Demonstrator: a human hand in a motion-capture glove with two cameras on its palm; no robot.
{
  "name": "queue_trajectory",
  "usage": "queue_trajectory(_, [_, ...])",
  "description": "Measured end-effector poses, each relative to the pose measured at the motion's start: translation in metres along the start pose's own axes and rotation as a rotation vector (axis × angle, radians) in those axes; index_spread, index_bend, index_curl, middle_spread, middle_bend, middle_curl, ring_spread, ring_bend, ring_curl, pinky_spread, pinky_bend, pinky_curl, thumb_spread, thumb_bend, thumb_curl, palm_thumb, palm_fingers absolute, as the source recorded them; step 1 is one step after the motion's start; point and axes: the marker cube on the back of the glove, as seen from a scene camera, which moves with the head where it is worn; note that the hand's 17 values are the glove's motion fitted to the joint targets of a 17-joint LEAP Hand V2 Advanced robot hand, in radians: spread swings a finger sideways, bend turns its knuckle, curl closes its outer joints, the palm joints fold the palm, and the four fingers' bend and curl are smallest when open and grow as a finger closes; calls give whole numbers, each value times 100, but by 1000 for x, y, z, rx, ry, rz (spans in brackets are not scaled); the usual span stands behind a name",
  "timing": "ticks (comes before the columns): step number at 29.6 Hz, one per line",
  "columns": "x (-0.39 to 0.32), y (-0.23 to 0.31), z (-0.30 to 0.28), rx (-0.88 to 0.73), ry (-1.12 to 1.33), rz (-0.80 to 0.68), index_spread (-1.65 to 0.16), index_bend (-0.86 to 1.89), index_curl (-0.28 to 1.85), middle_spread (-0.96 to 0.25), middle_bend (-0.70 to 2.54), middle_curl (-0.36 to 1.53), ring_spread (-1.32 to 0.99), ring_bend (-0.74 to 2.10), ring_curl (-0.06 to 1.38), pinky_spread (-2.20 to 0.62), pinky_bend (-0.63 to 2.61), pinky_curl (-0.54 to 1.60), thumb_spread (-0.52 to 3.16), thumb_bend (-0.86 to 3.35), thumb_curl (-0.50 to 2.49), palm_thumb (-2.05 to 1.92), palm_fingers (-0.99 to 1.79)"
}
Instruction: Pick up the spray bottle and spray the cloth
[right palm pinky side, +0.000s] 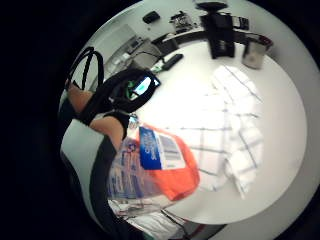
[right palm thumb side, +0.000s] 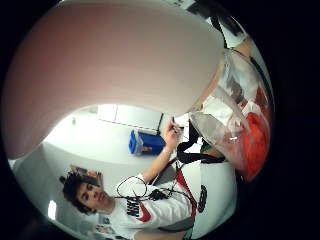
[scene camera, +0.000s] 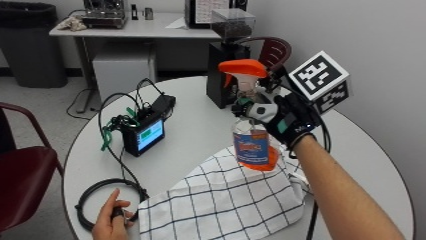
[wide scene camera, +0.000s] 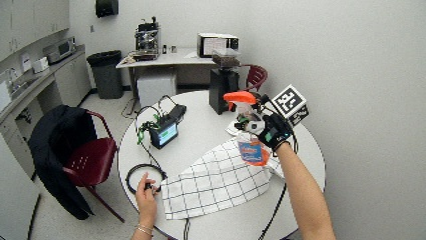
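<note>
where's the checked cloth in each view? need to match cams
Outside view: checked cloth spread on the round table, below the spray bottle gripped by the right hand.
Wide outside view: cloth, same spot.
Little finger palm view: cloth beside the bottle.
Thumb palm view: not in it.
Shared landmark: the bottle's orange liquid.

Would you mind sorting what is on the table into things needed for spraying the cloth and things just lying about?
Needed:
spray bottle, held off the table by the gloved right hand
checked cloth

Lying about:
small screen device
coffee grinder
coiled black cable
</note>
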Motion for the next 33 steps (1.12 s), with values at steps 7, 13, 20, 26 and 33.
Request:
queue_trajectory(7, [4,-13,64,74,-150,-43,-25,13,34,-10,39,44,-10,45,38,8,25,37,82,-3,58,91,114])
queue_trajectory(13, [31,-6,97,99,-219,-18,-25,13,34,-10,37,44,-9,44,38,8,25,37,85,-3,57,91,113])
queue_trajectory(20, [58,3,115,137,-247,15,-26,13,34,-9,36,43,-9,44,38,7,24,37,88,-3,56,89,113])
queue_trajectory(26, [66,7,132,128,-237,28,-26,13,34,-9,36,43,-9,43,38,7,24,37,90,-3,55,88,113])
queue_trajectory(33, [62,6,141,101,-240,8,-26,13,34,-9,36,43,-9,43,38,6,24,37,91,-3,54,87,114])
